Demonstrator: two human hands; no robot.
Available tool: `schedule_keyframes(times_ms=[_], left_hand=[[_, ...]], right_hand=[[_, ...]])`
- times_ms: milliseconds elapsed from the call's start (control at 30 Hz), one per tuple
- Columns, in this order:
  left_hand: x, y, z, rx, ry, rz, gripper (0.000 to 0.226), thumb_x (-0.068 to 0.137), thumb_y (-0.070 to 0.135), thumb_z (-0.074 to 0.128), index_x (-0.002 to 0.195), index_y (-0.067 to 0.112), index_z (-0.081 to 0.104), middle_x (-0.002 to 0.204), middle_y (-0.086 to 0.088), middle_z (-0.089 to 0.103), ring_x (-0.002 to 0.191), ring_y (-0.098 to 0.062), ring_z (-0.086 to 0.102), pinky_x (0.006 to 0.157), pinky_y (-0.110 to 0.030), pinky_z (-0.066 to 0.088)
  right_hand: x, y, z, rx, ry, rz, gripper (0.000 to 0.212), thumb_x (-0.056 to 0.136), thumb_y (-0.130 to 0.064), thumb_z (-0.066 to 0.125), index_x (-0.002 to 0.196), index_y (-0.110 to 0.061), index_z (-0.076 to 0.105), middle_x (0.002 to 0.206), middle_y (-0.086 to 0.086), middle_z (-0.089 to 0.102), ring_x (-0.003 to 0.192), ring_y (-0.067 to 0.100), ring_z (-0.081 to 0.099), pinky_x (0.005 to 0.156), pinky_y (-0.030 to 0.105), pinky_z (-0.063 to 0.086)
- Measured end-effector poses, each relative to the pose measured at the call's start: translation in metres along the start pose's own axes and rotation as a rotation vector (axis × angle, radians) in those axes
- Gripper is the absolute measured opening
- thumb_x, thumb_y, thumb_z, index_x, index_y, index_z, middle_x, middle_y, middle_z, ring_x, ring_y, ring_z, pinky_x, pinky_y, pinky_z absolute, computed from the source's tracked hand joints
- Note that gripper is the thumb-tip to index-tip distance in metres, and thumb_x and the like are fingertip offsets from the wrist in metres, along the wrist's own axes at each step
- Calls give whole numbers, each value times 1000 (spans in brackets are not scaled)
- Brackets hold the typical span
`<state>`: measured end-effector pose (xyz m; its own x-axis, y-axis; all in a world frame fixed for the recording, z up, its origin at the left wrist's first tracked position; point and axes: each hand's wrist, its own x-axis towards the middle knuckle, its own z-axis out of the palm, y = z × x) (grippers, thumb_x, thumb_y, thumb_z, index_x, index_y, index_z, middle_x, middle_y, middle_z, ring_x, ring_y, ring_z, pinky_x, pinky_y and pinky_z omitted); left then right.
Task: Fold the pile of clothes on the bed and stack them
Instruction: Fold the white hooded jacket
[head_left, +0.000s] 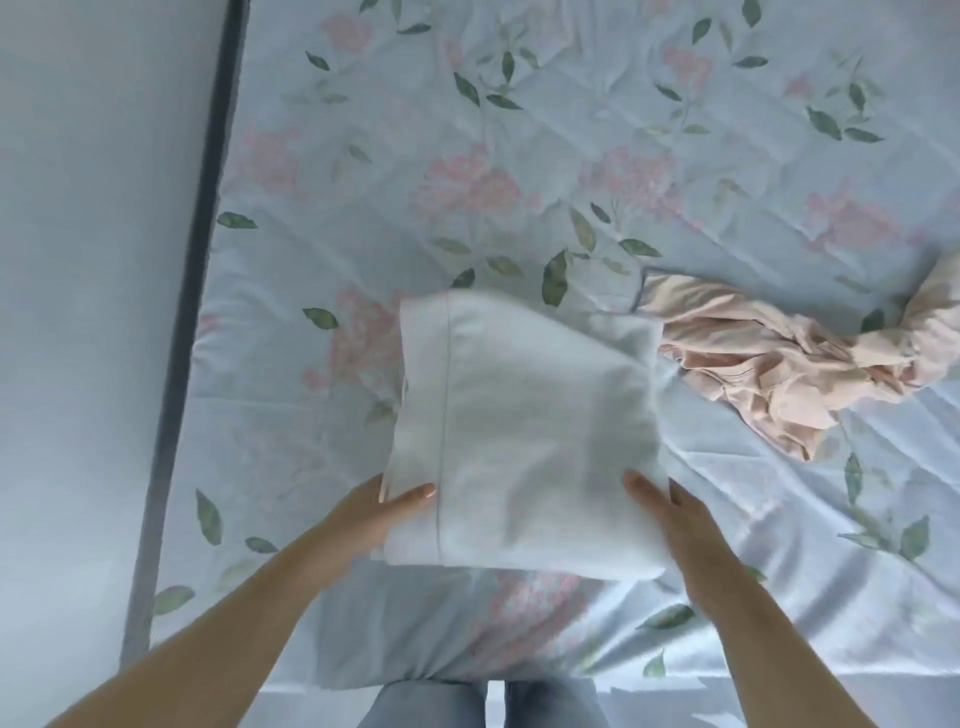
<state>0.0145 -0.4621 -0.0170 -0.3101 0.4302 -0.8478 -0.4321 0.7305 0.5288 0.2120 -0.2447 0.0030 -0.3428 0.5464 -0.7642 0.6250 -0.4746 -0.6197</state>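
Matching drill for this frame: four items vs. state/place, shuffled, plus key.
Items:
1 white cloth
2 pink garment
3 left hand
4 right hand

States/places:
A crumpled, unfolded
B straight fingers at the cloth's near right edge
C folded into a rectangle
D thumb on top of the cloth's near left corner

Pairs: 1-C, 2-A, 3-D, 4-B

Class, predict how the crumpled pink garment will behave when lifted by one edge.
Probably floppy: the pink garment lies in loose, twisted crumples. Likely light, since its folds look thin. It may slide easily on the glossy floral sheet.
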Motion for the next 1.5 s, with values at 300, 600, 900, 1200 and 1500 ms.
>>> schedule_keyframes(times_ms=[300, 600, 900, 1200, 1500], left_hand=[[48, -24, 35, -57, 384, -18, 86, 54, 55, 80, 123, 18, 45, 111, 6, 60, 103, -17, 58, 92, -37, 47], [56, -13, 31, 42, 360, -111, 38, 82, 32, 68, 114, 17, 56, 108, 0, 63, 87, -20, 58, 78, -32, 45], [79, -4, 46, 176, 448, 28, 75, 78, 37, 73, 140, 18, 35, 126, 5, 53, 106, -18, 55, 91, -30, 43], [84, -17, 44, 423, 556, -75, 98, 68, 56, 73, 145, 29, 19, 147, -1, 27, 134, -30, 29, 108, -47, 26], [83, -36, 36, 168, 412, -148, 127, 32, 72, 72, 140, 20, 31, 137, -4, 43, 125, -26, 44, 106, -46, 37]], right_hand=[[27, 48, 12, -103, 146, 52, 27, 87, -23, 66, 110, -12, 58, 86, -5, 63, 77, 10, 59, 60, 22, 44], [34, 43, 7, 61, 300, 116, 4, 86, -5, 54, 87, -1, 56, 70, 5, 50, 64, 20, 46, 47, 21, 37], [116, -5, 13, 26, 258, -14, 16, 86, -22, 62, 80, -7, 63, 77, 4, 60, 75, 21, 56, 68, 34, 47], [102, 39, 8, -83, 370, 149, 83, 63, -75, 48, 129, -25, 44, 125, 9, 56, 111, 33, 56, 96, 48, 46], [23, 69, 10, 111, -33, 169, 81, 66, -42, 79, 133, -28, 37, 124, -3, 57, 104, 17, 61, 87, 35, 49]])
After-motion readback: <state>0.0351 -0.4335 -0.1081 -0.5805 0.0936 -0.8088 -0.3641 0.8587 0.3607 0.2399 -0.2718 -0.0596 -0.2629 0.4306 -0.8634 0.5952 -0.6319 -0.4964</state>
